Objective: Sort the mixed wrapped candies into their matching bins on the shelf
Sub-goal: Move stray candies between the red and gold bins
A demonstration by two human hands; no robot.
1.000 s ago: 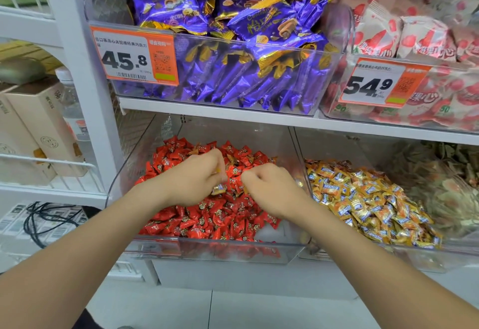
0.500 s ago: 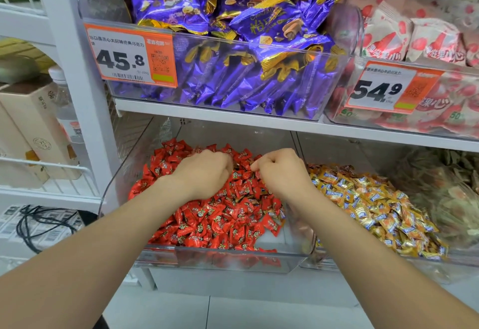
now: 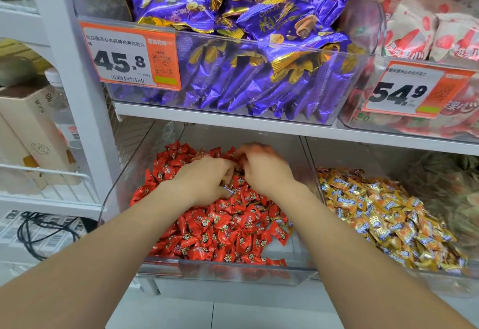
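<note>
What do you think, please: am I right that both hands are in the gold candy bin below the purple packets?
Not quite: the head view shows the left hand and right hand in the red candy bin below the purple packets, not the gold one.

Two hands are showing: left hand [image 3: 204, 181], right hand [image 3: 267, 170]. Four clear bins [image 3: 228, 274] are sitting on the shelf [image 3: 233, 118], two per board. Two price tags are hanging along the upper front edge: 45.8 tag [image 3: 129, 56], 54.9 tag [image 3: 414, 90]. Red candies [image 3: 228, 230] and gold candies [image 3: 383, 219] are piling up way past counting.
</note>
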